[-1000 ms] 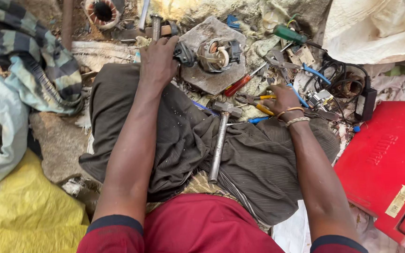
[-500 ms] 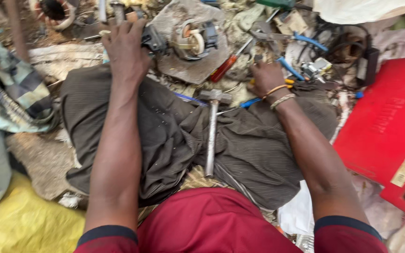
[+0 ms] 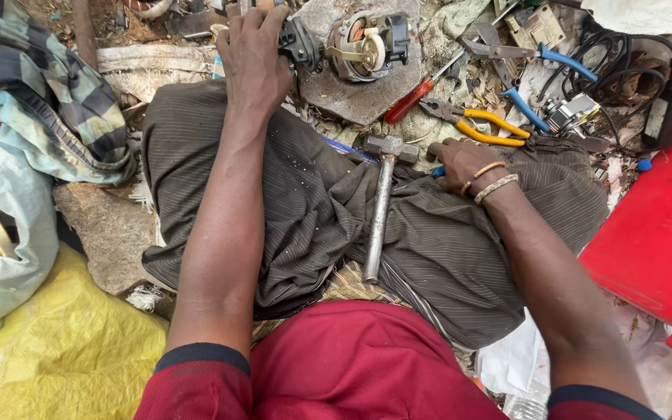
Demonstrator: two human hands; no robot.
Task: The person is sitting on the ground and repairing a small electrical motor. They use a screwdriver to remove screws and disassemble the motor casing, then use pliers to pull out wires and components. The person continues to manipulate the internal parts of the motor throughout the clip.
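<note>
Daylight falls soft and even here, bright without harshness, so nothing throws a hard-edged shadow. The hammer (image 3: 379, 210) lying across the lap is crisp, its steel handle catching a pale sheen. Below it, the folds of the dark trousers (image 3: 313, 210) hold only shallow shade. Far right of the hammer, the red case (image 3: 651, 233) glows strongly saturated. Towards the corners the wide lens stretches things, and the nearest sleeves are slightly soft.

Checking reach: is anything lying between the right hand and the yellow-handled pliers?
Nothing visible does. The right hand rests on the trouser leg, and the yellow-handled pliers lie just beyond its fingers, uncovered.
</note>
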